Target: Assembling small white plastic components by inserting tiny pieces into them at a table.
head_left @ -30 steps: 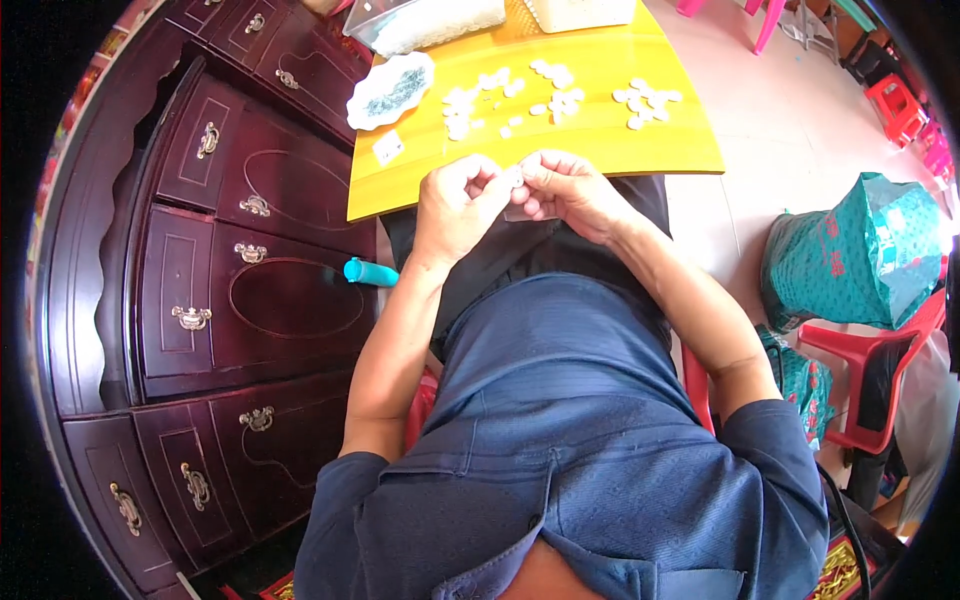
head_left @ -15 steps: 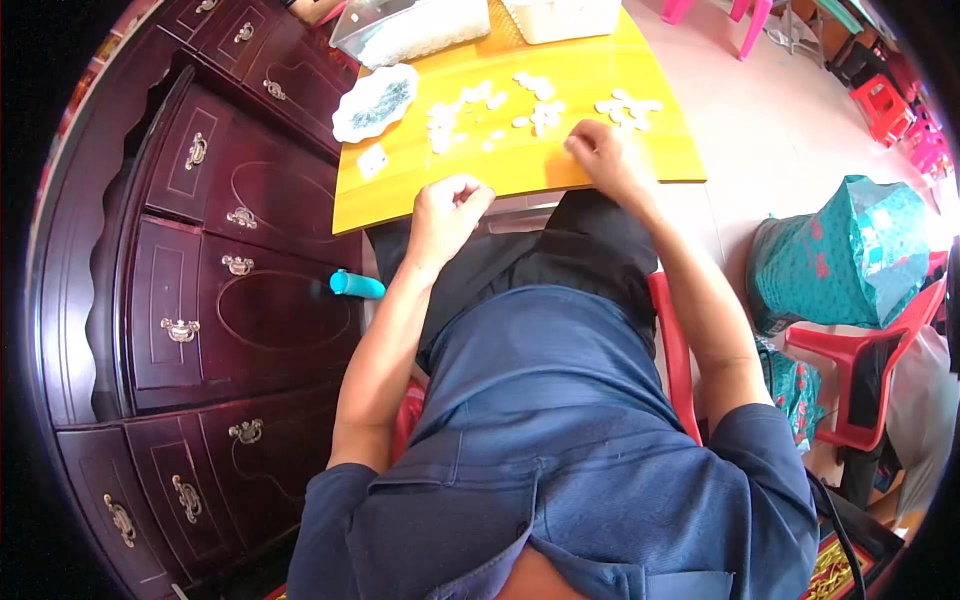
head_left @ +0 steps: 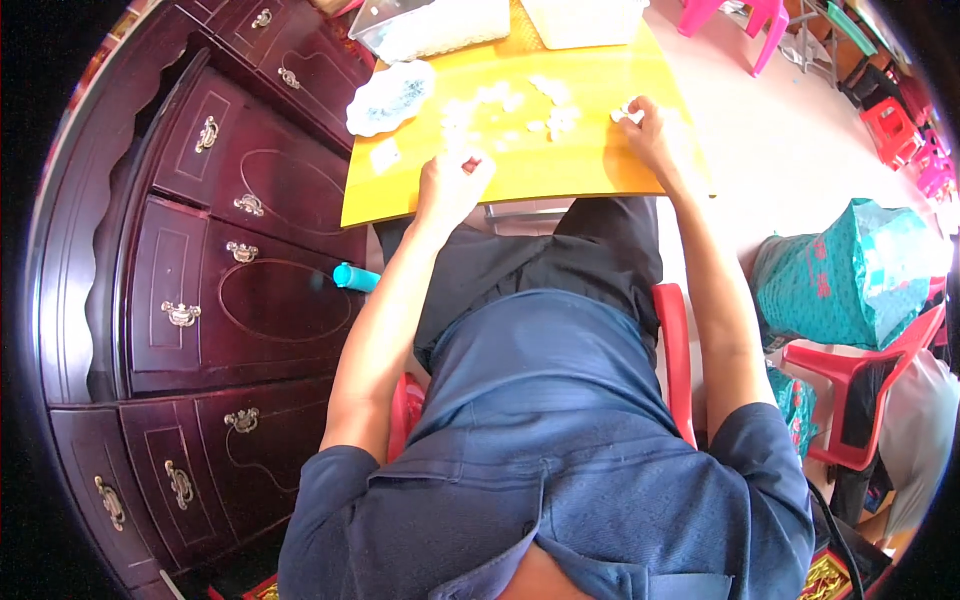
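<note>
Small white pieces (head_left: 560,122) lie scattered in loose groups on the yellow tabletop (head_left: 590,178); their exact kind is too washed out to tell. My left hand (head_left: 453,187) is over the near left part of the table with its fingers curled together. A small reddish patch shows between those fingers, but whatever they hold is not clear. At the right-hand group, my right hand (head_left: 655,140) pinches with thumb and forefinger close to a white piece (head_left: 622,116). Whether the piece is gripped cannot be made out.
A scalloped white dish (head_left: 391,98) with dark-patterned contents and a small white square (head_left: 384,154) lie at the table's left. Behind are a clear bin (head_left: 430,30) and a white basket (head_left: 585,28). Dark wooden drawers (head_left: 290,210) flank the left, with a turquoise bottle (head_left: 355,277) alongside.
My right hand has moved right and outward to the right-hand group of white pieces. My left hand has shifted slightly forward over the table, fingers still curled. The view has tilted a little.
</note>
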